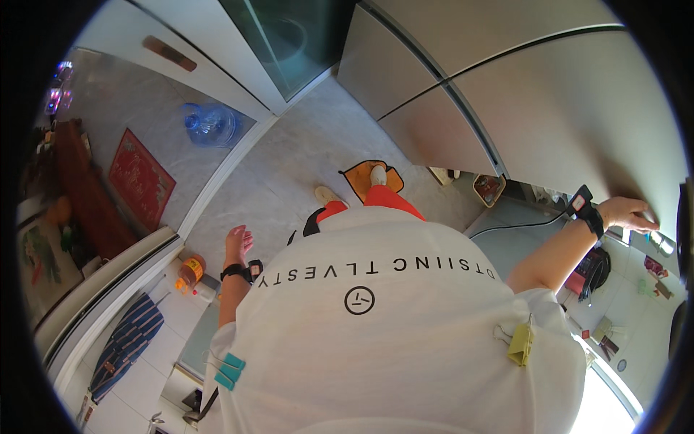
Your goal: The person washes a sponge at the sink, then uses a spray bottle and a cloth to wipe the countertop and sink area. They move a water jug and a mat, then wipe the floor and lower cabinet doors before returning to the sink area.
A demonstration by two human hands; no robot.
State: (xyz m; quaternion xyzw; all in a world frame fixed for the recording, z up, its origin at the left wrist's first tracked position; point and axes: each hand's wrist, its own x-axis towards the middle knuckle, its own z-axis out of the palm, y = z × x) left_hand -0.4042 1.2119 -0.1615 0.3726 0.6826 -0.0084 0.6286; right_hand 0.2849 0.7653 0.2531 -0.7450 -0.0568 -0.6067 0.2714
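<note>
My left hand [238, 244] hangs at my side, holding nothing, fingers loosely curled and somewhat apart. Nearest below it on the left is an orange-capped bottle [191, 271] of brownish liquid with a yellow label. My right hand [629, 213] reaches out to the right, at the side edge of a metallic refrigerator door [569, 103]. Its fingertips bend towards that edge; whether they grip it is unclear. A small blue thing shows just beyond the fingers. Both wrists wear black straps with small devices, and a cable [520, 225] leads from the right one.
An orange cloth [358, 176] lies under my right shoe. A sliding-door track [217, 179] crosses the floor; beyond it are a blue water jug [212, 125] and a red mat [142, 179]. Beside the refrigerator stands a grey-topped counter [501, 233]. A striped blue cloth [127, 347] hangs lower left.
</note>
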